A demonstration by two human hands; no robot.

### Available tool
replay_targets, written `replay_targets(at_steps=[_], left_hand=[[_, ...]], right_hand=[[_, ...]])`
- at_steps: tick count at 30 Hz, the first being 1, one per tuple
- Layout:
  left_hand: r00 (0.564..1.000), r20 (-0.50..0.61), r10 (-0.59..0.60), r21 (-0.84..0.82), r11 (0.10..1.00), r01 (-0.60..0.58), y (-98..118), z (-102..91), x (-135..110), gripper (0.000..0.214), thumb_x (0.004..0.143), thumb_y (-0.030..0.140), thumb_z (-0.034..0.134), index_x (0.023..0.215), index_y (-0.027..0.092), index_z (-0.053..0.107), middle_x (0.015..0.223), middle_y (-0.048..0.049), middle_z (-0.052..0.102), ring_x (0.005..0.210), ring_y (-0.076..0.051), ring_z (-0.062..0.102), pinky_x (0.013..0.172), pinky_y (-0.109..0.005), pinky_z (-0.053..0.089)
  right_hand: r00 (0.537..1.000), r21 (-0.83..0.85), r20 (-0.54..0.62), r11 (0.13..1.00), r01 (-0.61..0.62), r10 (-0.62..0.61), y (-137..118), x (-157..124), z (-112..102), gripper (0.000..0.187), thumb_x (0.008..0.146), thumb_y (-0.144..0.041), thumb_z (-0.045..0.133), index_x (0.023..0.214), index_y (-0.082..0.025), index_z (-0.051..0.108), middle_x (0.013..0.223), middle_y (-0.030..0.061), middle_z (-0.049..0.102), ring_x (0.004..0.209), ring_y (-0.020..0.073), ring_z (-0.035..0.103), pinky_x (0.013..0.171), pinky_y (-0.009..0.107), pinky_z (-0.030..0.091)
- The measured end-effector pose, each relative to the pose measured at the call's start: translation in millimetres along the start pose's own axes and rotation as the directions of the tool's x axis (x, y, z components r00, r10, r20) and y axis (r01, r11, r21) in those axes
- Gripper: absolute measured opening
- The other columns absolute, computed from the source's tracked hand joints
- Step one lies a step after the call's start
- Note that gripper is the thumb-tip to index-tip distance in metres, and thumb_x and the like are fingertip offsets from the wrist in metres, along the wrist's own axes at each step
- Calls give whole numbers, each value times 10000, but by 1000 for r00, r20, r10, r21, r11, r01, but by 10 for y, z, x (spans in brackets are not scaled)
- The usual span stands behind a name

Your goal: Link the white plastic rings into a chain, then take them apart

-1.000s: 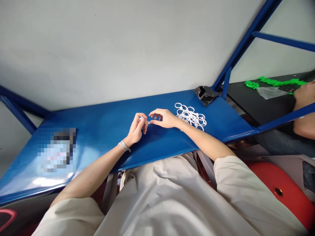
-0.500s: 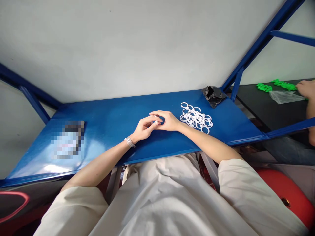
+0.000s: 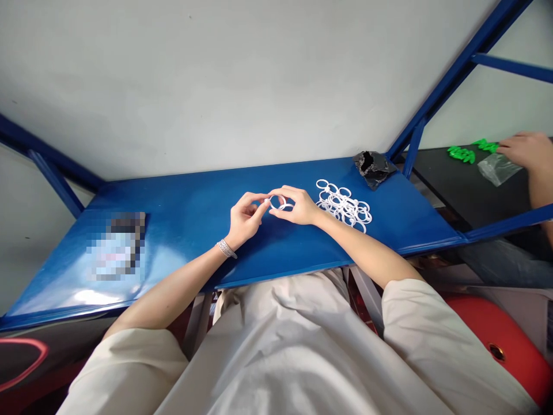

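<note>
A white plastic ring [image 3: 284,200] is held up between my two hands over the blue table [image 3: 194,196]. My left hand [image 3: 247,216] pinches a small white knob on the ring's left side with thumb and fingertips. My right hand [image 3: 298,204] grips the ring from the right, with its index finger on top and thumb below; part of a second loop shows between them. Just beyond my right wrist lies a pile of white rings [image 3: 343,204], linked or heaped together.
A crumpled black plastic bag [image 3: 374,169] sits at the back right corner. A blurred-out object [image 3: 118,245] lies at the left. Blue frame bars flank the table. Right of it, another person's hand [image 3: 529,153] touches a clear bag [image 3: 499,169] near green pieces [image 3: 461,154].
My hands have moved slightly apart and up, and the ring between them now shows. The other person's hand has moved left, onto the clear bag.
</note>
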State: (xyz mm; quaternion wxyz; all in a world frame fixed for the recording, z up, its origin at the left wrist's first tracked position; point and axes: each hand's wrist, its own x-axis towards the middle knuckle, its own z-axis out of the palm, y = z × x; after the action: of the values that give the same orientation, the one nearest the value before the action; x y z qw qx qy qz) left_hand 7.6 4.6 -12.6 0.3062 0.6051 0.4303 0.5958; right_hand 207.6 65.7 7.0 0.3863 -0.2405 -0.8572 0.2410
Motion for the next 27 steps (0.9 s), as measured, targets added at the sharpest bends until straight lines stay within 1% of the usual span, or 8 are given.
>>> replay_targets(at_steps=[2,4,8,15,19,21,24,27], left_hand=[[999,-4,-48,5,999,48,-19,-8,14,352,927,532,786,970,187,738,823,-19,726,418,-51,525,388,-204,384],[997,29,-71,11,997,71,-28,-13,21,386,929,563,772,928,184,698,702,5,688,412,-70,537,392,-203,393],[989,129,-78,69,995,70,-4,-12,14,419,957,600,721,959,183,682,563,34,610,417,-96,550,425,-210,412],[967,248,-51,142,990,16,19,-36,16,492,1010,646,605,893,173,669,632,5,621,472,-97,535,487,-230,411],[950,308,50,239,963,-128,31,-73,32,459,1046,583,562,855,181,675,672,-14,630,563,-123,535,566,-259,412],[944,321,77,259,952,-166,49,-83,34,461,1055,564,542,819,185,656,661,-15,619,578,-130,520,582,-269,404],[944,325,60,243,959,-145,66,-83,30,489,1063,571,514,778,188,620,633,-9,599,570,-131,504,582,-270,394],[942,333,32,229,967,-114,63,-76,20,501,1059,589,513,777,189,621,631,-9,597,579,-135,511,581,-266,393]], right_hand=[[999,3,0,999,-34,34,-13,7,-31,329,908,-429,724,1134,-190,713,880,39,669,757,185,586,784,339,509],[999,11,5,999,-52,52,-16,9,-44,299,892,-421,721,1084,-193,702,893,40,673,736,175,561,744,321,484],[998,29,29,998,-54,53,-5,2,-40,264,857,-381,703,1036,-186,709,847,26,662,679,155,522,671,294,440],[989,89,109,990,-107,97,-5,0,-51,250,806,-368,704,965,-174,716,865,31,721,694,149,559,681,281,421],[965,141,187,967,-213,185,-41,5,-42,236,841,-406,684,884,-174,694,704,-20,626,633,126,494,639,268,371],[942,200,235,937,-287,239,-65,11,-20,266,878,-437,640,840,-176,670,669,-26,583,625,126,481,632,267,363],[920,294,267,885,-361,287,-91,20,19,288,883,-446,610,799,-174,652,690,-16,573,647,131,485,635,270,364],[912,322,268,864,-387,309,-99,22,40,276,860,-431,622,781,-169,658,696,-15,567,656,130,479,636,272,358]])
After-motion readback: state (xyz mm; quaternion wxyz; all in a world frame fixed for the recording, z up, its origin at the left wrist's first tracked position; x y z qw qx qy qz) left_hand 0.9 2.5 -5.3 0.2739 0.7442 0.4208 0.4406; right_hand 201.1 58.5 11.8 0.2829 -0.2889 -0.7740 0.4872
